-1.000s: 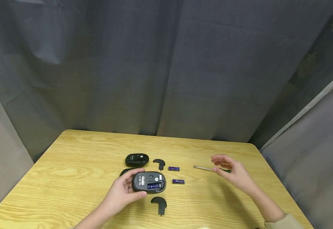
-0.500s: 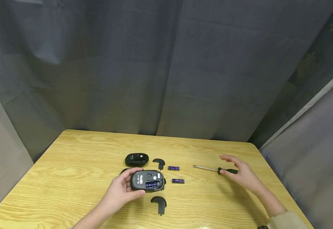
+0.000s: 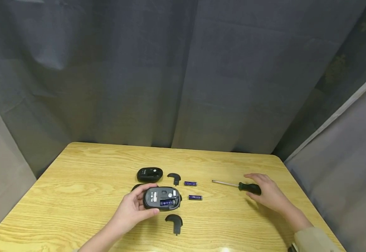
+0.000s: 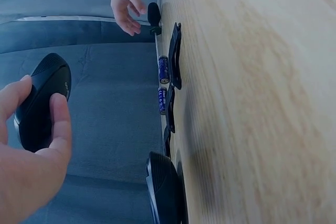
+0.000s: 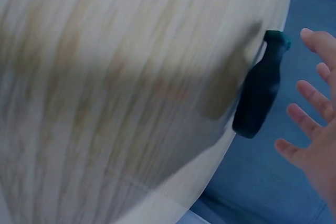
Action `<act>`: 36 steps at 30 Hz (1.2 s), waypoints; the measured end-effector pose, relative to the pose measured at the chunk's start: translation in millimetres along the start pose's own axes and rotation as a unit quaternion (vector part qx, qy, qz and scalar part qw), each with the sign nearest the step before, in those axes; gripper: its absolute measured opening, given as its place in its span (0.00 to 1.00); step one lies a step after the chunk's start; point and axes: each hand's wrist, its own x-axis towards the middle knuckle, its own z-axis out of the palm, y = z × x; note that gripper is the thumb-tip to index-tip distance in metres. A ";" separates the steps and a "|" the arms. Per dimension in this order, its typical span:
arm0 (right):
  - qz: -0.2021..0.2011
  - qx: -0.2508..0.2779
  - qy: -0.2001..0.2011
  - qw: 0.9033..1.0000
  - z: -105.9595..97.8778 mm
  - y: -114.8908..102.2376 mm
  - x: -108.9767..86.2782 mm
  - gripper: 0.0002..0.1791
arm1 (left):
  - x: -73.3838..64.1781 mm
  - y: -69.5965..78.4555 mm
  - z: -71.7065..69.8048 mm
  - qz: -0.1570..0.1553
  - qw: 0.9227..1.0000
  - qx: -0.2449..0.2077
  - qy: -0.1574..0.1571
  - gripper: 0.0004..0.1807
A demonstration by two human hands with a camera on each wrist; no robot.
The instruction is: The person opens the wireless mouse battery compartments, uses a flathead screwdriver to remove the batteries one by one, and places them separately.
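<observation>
My left hand [image 3: 132,211] grips a black computer mouse [image 3: 154,196] between thumb and fingers, held above the table with its underside up. A purple battery [image 3: 166,202] sits in its uncovered battery compartment. In the left wrist view the held mouse [image 4: 44,98] shows its dark shell. On the right, my right hand [image 3: 269,192] is spread just beside the handle of a screwdriver [image 3: 249,188], fingers apart and nothing in them. The right wrist view shows a gap between these fingers and the screwdriver handle [image 5: 260,87].
A second mouse [image 3: 149,174] lies underside up behind the held one; another mouse [image 3: 136,187] is mostly hidden by it. Two loose batteries [image 3: 190,183] lie mid-table. Black battery covers [image 3: 174,176] lie nearby, one in front [image 3: 176,222]. A grey curtain [image 3: 183,87] hangs behind the table.
My right hand has drawn back to the right off the screwdriver, whose green-black handle now shows fully on the table. The left hand with the mouse has shifted slightly left.
</observation>
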 end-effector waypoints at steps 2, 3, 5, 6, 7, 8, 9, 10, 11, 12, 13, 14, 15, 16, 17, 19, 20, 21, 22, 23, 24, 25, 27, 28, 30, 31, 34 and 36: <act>-0.010 -0.020 -0.001 1.000 2.0 2.5 0.8 0.33 | 0.1 -0.1 0.2 0.001 1.000 -0.002 -0.003 0.39; -0.014 -0.029 -0.002 0.999 2.8 3.3 1.3 0.33 | 0.1 -0.4 0.4 0.005 1.000 -0.001 -0.005 0.39; -0.019 -0.047 -0.005 0.999 4.6 4.8 1.8 0.32 | 0.2 -1.2 0.8 0.012 1.000 -0.001 -0.011 0.39; -0.021 -0.053 -0.008 0.998 5.3 5.3 2.2 0.32 | 0.5 -1.5 1.0 0.015 1.000 -0.001 -0.012 0.39; -0.023 -0.059 -0.010 0.998 6.3 6.0 2.8 0.31 | 0.8 -1.9 1.0 0.017 1.000 0.000 -0.013 0.39; -0.022 -0.064 -0.014 0.998 7.2 6.4 3.5 0.31 | 1.0 -2.4 0.9 0.020 1.000 0.002 -0.014 0.39; -0.023 -0.067 -0.016 0.997 8.2 7.2 4.2 0.30 | 1.2 -2.5 0.8 0.020 1.000 0.004 -0.014 0.40; -0.024 -0.068 -0.018 0.997 9.1 7.9 5.1 0.29 | 1.5 -2.6 0.7 0.019 1.000 0.005 -0.013 0.40; -0.027 -0.067 -0.019 0.997 10.3 8.5 6.0 0.28 | 1.7 -2.5 0.7 0.016 1.000 0.006 -0.012 0.40; -0.032 -0.066 -0.020 0.997 11.5 9.3 7.0 0.27 | 1.7 -2.5 0.7 0.016 1.000 0.006 -0.012 0.41; -0.036 -0.063 -0.020 0.997 12.7 10.1 7.9 0.27 | 1.6 -2.5 0.8 0.016 1.000 0.006 -0.013 0.41; -0.041 -0.061 -0.019 0.997 13.7 10.8 8.6 0.26 | 1.4 -2.4 1.0 0.016 1.000 0.007 -0.015 0.40; -0.047 -0.060 -0.018 0.997 15.0 11.9 9.3 0.25 | 1.3 -2.2 1.4 0.014 1.000 0.007 -0.015 0.40; -0.054 -0.060 -0.018 0.997 16.3 12.7 10.0 0.24 | 1.1 -2.4 1.6 0.014 1.000 0.007 -0.016 0.40; -0.058 -0.060 -0.018 0.996 17.8 13.8 10.6 0.24 | 1.0 -2.5 1.9 0.013 1.000 0.007 -0.017 0.39; -0.062 -0.059 -0.021 0.996 20.1 15.7 11.4 0.23 | 1.0 -2.7 2.4 0.011 1.000 0.008 -0.017 0.39; -0.062 -0.058 -0.025 0.996 21.2 16.6 11.6 0.23 | 1.0 -2.9 2.5 0.010 1.000 0.008 -0.017 0.39; -0.061 -0.056 -0.031 0.996 22.2 17.2 11.9 0.23 | 1.1 -3.1 2.7 0.010 1.000 0.008 -0.017 0.39; -0.058 -0.054 -0.036 0.996 22.9 17.4 12.1 0.23 | 1.2 -3.1 2.7 0.009 1.000 0.008 -0.017 0.39; -0.055 -0.051 -0.042 0.996 23.6 17.6 12.4 0.23 | 1.3 -3.0 2.7 0.009 1.000 0.008 -0.017 0.39; -0.052 -0.048 -0.048 0.996 24.3 17.7 12.7 0.23 | 1.3 -2.8 2.7 0.009 1.000 0.008 -0.017 0.39; -0.050 -0.046 -0.054 0.996 24.9 17.7 13.1 0.22 | 1.3 -2.6 2.8 0.008 1.000 0.007 -0.017 0.39; -0.049 -0.041 -0.064 0.996 25.8 17.5 14.2 0.22 | 1.3 -2.2 2.8 0.008 1.000 0.006 -0.016 0.39; -0.050 -0.040 -0.067 0.996 26.1 17.5 14.7 0.22 | 1.1 -2.0 2.8 0.007 1.000 0.005 -0.016 0.39; -0.055 -0.038 -0.068 0.995 26.9 17.7 16.1 0.21 | 0.8 -1.9 2.6 0.006 1.000 0.006 -0.016 0.39; -0.060 -0.039 -0.066 0.995 27.0 17.6 16.6 0.21 | 0.6 -1.9 2.5 0.005 1.000 0.006 -0.016 0.39; -0.081 -0.046 -0.054 0.994 27.4 18.1 17.5 0.21 | 0.1 -2.3 2.1 0.003 1.000 0.011 -0.017 0.39; -0.091 -0.048 -0.048 0.994 27.1 17.9 17.9 0.21 | 0.0 -2.6 1.8 0.004 1.000 0.012 -0.018 0.39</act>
